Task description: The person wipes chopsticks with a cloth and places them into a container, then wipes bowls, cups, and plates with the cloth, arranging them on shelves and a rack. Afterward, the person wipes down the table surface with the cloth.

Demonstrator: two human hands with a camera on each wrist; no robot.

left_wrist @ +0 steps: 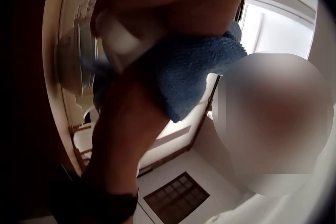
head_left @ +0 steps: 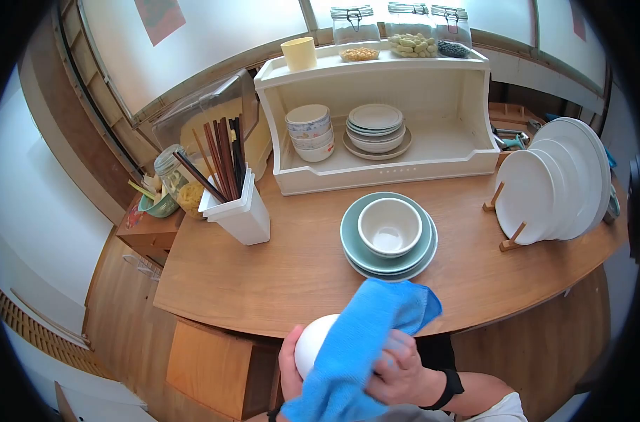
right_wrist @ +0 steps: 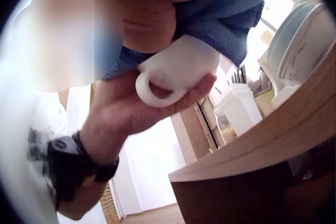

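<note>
A white cup (head_left: 313,346) with a handle, seen plainly in the right wrist view (right_wrist: 184,64), is held by the left hand (head_left: 290,366), its fingers round the cup's side. A blue cloth (head_left: 355,344) drapes over the cup and hangs below it. The right hand (head_left: 402,371) grips the cloth with curled fingers against the cup. In the left wrist view the cloth (left_wrist: 184,77) hangs between the two hands, and much there is dark. Both hands are at the table's front edge, nearest to the person.
On the table (head_left: 264,295) stand a white bowl (head_left: 390,226) on teal plates (head_left: 349,239), a white holder (head_left: 246,216) of chopsticks, and white plates (head_left: 524,197) in a wooden rack. Behind is a cream shelf (head_left: 383,172) with bowls, plates, jars and a yellow cup (head_left: 299,54).
</note>
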